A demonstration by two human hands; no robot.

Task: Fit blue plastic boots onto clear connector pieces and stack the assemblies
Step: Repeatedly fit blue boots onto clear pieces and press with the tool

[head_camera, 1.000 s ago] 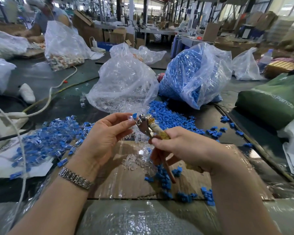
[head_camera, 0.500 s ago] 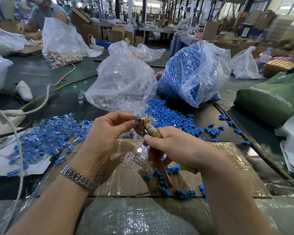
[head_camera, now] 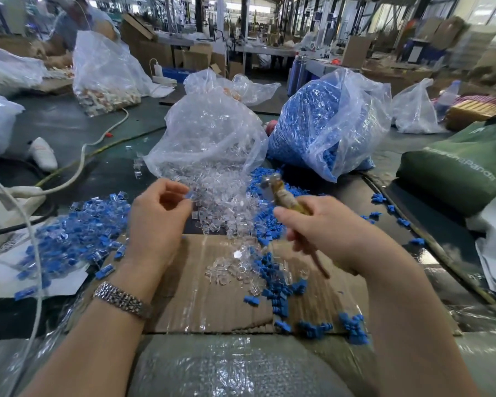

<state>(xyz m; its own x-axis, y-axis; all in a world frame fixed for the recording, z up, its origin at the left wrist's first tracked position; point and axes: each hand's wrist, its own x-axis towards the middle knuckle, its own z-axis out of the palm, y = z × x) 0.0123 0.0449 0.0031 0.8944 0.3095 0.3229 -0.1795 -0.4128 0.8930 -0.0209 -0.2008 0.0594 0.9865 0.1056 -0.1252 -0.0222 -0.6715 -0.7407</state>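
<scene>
My left hand point(head_camera: 158, 219) pinches a small clear connector piece with a blue boot on it point(head_camera: 190, 194) between thumb and fingertips, above the table. My right hand point(head_camera: 324, 227) grips a pair of pliers with tape-wrapped handles point(head_camera: 287, 200), its metal head pointing up and left, apart from the left hand. A heap of assembled blue-and-clear pieces point(head_camera: 78, 236) lies at the left. Loose clear connectors point(head_camera: 229, 270) and loose blue boots point(head_camera: 281, 290) lie on the cardboard sheet point(head_camera: 212, 305) in front of me.
A clear bag of connectors point(head_camera: 209, 138) and a bag of blue boots point(head_camera: 327, 121) stand behind the hands. White cables point(head_camera: 78, 170) cross the left side. A green bag point(head_camera: 455, 167) lies at the right. Another person point(head_camera: 78, 21) works at the far left.
My hands have drawn apart: the left moved left with the small piece, the right moved right and tilted the pliers away. Before, the pliers' head met the piece at the left fingertips.
</scene>
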